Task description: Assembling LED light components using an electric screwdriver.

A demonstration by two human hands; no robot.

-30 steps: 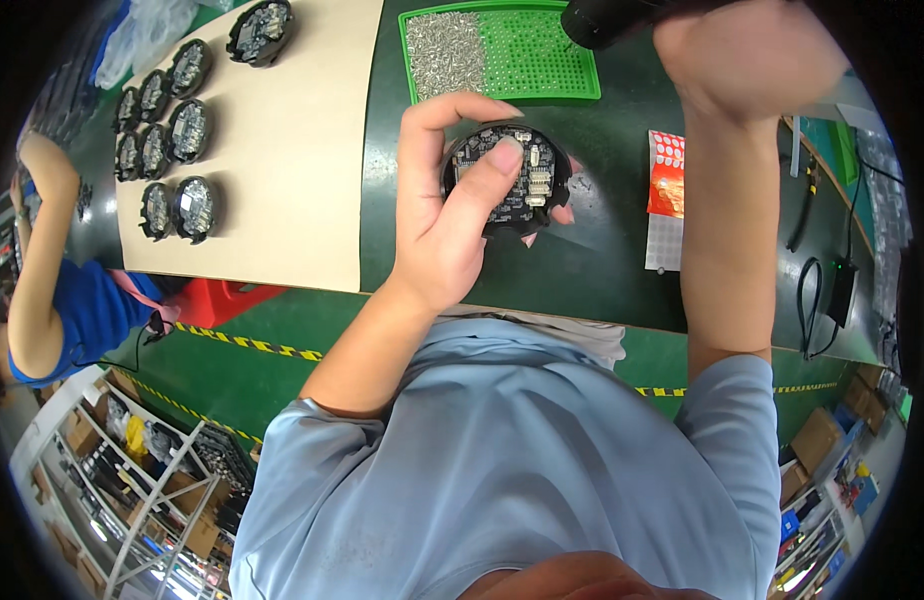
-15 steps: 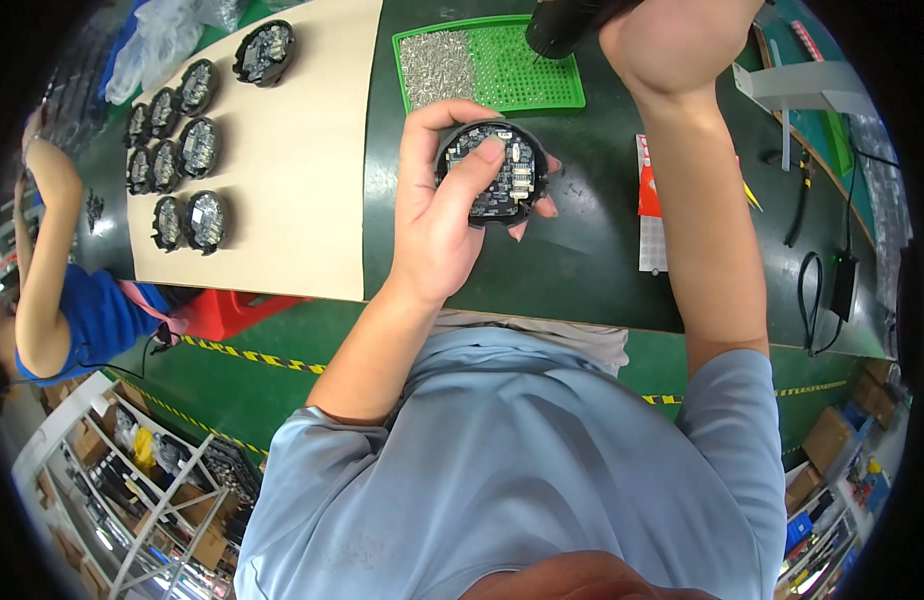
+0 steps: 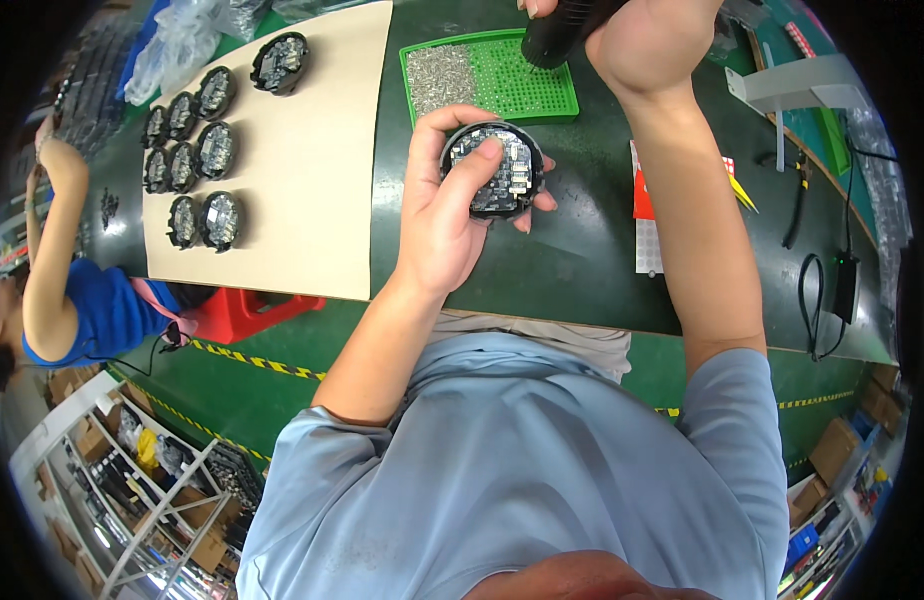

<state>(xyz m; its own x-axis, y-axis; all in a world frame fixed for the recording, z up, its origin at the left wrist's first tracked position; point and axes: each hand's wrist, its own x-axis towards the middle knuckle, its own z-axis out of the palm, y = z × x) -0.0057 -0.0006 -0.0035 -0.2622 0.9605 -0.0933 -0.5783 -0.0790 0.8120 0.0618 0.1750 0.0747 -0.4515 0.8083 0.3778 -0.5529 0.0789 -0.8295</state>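
Note:
My left hand point(image 3: 444, 215) is closed round a round black housing with a circuit board point(image 3: 512, 180) in it, the thumb pressed on the board. Beyond it, my right hand point(image 3: 650, 48) grips a black electric screwdriver point(image 3: 560, 32), partly cut off by the top edge. Its nose points down over the perforated part of a green tray point(image 3: 572, 112). Small silver screws point(image 3: 440, 78) lie heaped in the tray's left part, and some sit in its holes.
Several similar round board units point(image 3: 217, 150) stand on a beige sheet point(image 3: 312, 200) at left. Right of me lie a red and white card point(image 3: 646, 235), yellow tweezers point(image 3: 744, 195), cutters point(image 3: 800, 200) and a black adapter point(image 3: 844, 290). Another person's arm point(image 3: 57, 220) is at far left.
The view has shifted slightly, so the table things sit a little differently in it. The screwdriver's nose has moved slightly leftward over the tray's holes. My left hand keeps its hold.

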